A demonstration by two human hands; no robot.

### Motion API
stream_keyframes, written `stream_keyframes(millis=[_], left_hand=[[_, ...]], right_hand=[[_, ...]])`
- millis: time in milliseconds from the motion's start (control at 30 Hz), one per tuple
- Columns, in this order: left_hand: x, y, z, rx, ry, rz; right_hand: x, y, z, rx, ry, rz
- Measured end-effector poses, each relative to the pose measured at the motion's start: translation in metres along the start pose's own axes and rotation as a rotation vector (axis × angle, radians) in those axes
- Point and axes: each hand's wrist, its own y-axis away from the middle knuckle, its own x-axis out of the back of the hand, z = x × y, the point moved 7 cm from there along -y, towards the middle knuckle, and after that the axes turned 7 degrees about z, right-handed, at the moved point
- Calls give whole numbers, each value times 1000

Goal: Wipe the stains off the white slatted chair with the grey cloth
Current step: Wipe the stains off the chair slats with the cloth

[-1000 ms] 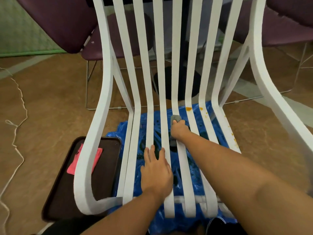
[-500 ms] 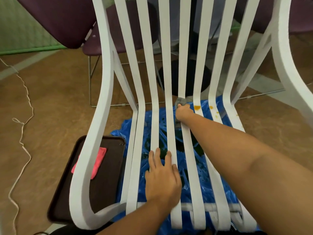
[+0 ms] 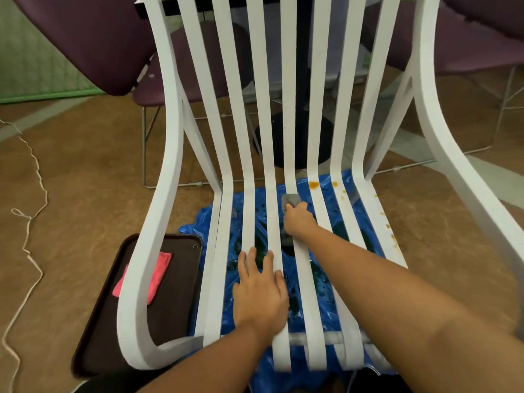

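Grey cloth [image 3: 290, 199] is bunched in the curled fingers of the right hand [image 3: 296, 221] on a middle seat slat [image 3: 304, 279] of the white chair [image 3: 167, 165], near the orange stains [image 3: 313, 184], while the left hand [image 3: 261, 293] lies flat, fingers straight, likely to steady it.

This is looking like a canteen or a plain meeting room rather than a home. Purple padded chairs [image 3: 93, 46] on thin metal legs are standing at ten and two o'clock, around a dark desk on a round black pedestal foot [image 3: 302, 143] at twelve. Brown sheet flooring [image 3: 85, 171] is spreading everywhere, a green quilted partition [image 3: 28, 61] is closing off ten o'clock, and a brown serving tray [image 3: 175, 302] is lying at seven.
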Motion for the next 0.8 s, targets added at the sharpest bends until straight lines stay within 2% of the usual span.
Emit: stream_keyframes(millis=[533, 800], left_hand=[[5, 3, 0, 4, 20, 57], [3, 3, 1, 4, 2, 37]], right_hand=[[9, 151, 94, 42, -124, -113], [7, 112, 73, 0, -72, -36]])
